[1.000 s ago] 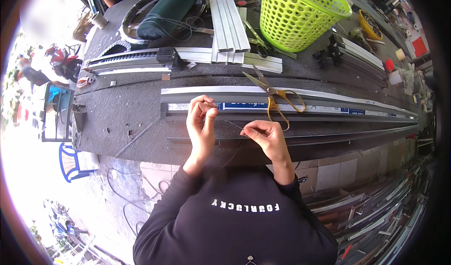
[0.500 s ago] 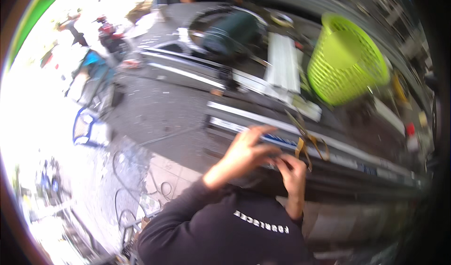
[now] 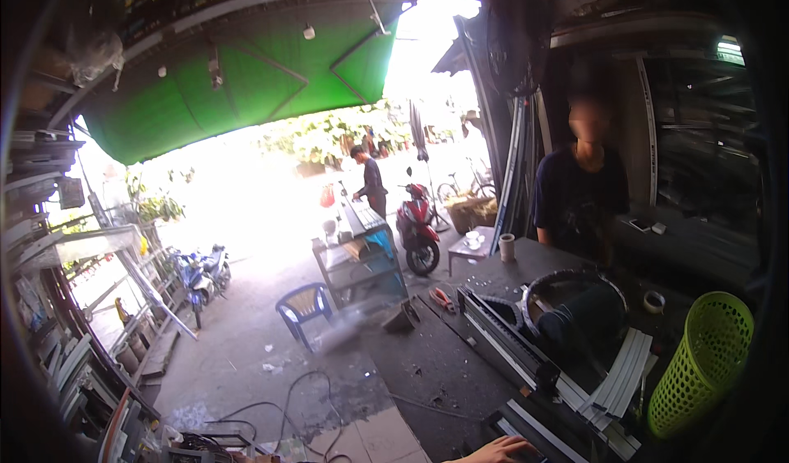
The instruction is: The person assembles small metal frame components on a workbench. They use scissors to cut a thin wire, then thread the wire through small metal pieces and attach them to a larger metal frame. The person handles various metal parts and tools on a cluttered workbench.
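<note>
My left hand (image 3: 498, 450) shows only in part at the bottom edge, over the near end of the metal profiles. Its visible fingers are stretched out, and I see nothing held in them; the fingertips are beside a dark surface. My right hand is out of view. Close by, silver metal profiles (image 3: 526, 423) lie on the dark workbench (image 3: 427, 373). Beyond them is a long dark rail (image 3: 503, 338) with a bundle of pale flat strips (image 3: 622, 373) to its right. A tall green perforated basket (image 3: 701, 363) stands at the right.
A round ring-shaped object (image 3: 620, 286), a tape roll (image 3: 653, 302), orange-handled pliers (image 3: 442, 299) and a cup (image 3: 506, 248) are on the bench. One person (image 3: 579, 188) stands behind it, another (image 3: 372, 185) outside. A blue chair (image 3: 302, 311) and loose cable (image 3: 283, 414) occupy the floor.
My view has swung up and left, bringing in the green awning, the street and both people. My right hand has left the picture, my left sits at its lower edge, and the scissors have dropped out.
</note>
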The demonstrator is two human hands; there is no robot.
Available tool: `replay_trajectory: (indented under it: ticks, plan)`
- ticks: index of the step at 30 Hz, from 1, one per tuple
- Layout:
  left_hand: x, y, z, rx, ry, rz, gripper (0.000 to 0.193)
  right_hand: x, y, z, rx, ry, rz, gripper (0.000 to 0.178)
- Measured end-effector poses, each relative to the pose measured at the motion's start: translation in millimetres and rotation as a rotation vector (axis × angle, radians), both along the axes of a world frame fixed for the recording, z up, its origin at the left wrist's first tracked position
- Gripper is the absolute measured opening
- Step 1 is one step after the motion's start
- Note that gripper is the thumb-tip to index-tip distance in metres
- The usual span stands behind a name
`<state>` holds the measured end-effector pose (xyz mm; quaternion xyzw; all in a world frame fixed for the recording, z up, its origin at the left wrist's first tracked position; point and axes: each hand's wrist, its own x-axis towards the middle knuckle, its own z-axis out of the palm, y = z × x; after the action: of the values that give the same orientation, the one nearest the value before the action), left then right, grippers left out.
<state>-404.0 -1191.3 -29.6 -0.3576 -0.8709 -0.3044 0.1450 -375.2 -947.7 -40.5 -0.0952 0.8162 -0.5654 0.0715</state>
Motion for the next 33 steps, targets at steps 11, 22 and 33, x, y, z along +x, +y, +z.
replay_trajectory:
  ticks: [11,22,33]
  plan:
    - [-2.0,4.4,-13.6,-0.172,-0.020,-0.049,0.019,-17.4,5.2,-147.4,-0.054,0.167,0.084,0.012]
    - [-2.9,17.2,1.0,-0.091,-0.039,0.007,0.013,3.6,5.5,13.4,0.064,0.193,-0.037,0.016]
    - [-9.4,31.7,-6.5,-0.054,0.045,0.118,0.012,-29.7,-8.2,-122.5,0.041,-0.167,0.047,0.017]
